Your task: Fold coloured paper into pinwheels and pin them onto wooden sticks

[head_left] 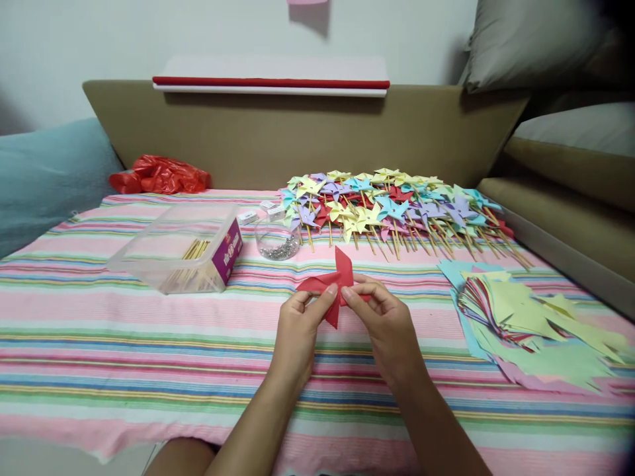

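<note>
A red paper pinwheel [335, 281] is held up over the striped cloth, between both hands. My left hand [296, 330] pinches its left side with thumb and fingers closed. On the right side my right hand [384, 324] pinches it near the centre, thumb pressed onto the folded tips. The paper's upper point sticks up above my fingers and its lower point hangs below them.
Behind lie several finished pinwheels on sticks [391, 208]. A clear box of wooden sticks [181, 251] stands at the left, with a small clear cup of pins [278, 241] beside it. Cut coloured paper [526, 311] is stacked at the right. A red plastic bag [159, 175] lies far left.
</note>
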A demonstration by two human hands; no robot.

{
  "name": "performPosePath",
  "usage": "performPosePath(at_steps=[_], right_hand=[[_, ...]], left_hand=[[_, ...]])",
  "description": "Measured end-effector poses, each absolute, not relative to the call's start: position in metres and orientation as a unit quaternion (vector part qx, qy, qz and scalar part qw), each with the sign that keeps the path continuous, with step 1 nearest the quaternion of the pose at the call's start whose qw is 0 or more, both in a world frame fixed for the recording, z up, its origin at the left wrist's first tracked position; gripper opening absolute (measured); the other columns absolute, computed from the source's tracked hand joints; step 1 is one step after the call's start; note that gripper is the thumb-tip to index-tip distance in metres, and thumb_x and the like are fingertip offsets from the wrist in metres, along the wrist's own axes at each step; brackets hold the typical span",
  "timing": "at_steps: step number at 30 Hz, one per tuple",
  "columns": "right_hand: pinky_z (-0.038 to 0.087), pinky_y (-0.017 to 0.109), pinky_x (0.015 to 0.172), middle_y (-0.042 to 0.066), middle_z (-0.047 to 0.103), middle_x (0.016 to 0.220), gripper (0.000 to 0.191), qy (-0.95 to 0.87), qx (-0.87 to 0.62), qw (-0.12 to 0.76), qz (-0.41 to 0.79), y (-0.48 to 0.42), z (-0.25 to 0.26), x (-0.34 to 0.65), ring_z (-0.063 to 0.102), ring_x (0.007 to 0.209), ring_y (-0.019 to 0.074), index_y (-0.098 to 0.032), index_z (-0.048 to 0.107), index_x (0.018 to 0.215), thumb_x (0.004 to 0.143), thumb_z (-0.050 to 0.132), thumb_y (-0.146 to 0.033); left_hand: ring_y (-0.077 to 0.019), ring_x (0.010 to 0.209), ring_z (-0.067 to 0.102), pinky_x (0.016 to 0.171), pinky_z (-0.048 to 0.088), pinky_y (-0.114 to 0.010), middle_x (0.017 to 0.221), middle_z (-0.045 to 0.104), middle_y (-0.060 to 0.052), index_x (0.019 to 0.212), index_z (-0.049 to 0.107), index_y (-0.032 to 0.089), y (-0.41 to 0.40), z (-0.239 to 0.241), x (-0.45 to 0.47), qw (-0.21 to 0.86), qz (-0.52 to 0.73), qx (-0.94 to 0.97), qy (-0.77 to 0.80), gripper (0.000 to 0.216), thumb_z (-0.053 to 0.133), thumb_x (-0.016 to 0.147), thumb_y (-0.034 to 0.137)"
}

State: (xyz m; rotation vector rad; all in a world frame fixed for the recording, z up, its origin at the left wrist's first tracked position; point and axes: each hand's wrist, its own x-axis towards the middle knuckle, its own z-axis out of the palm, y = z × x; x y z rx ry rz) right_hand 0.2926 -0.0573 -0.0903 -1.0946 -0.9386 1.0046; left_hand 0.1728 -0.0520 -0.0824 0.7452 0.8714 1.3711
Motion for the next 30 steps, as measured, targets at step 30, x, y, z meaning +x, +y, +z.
performPosePath(at_steps=[30], right_hand=[[0.050, 0.037, 0.100, 0.006, 0.063, 0.116, 0.017, -0.414, -0.460, 0.652, 0.439, -0.0600, -0.0920, 0.2865, 0.060, 0.118, 0.0244, -0.023, 0.075, 0.079, 0.075, 0.083, -0.038]], left_hand=[[-0.0086, 0.064, 0.053, 0.063, 0.043, -0.020, 0.067, 0.065, 0.001, 0.073, 0.072, 0.013, -0.0517, -0.0836, 0.1674, 0.583, 0.603, 0.353, 0.414, 0.028, 0.087, 0.073, 0.037]])
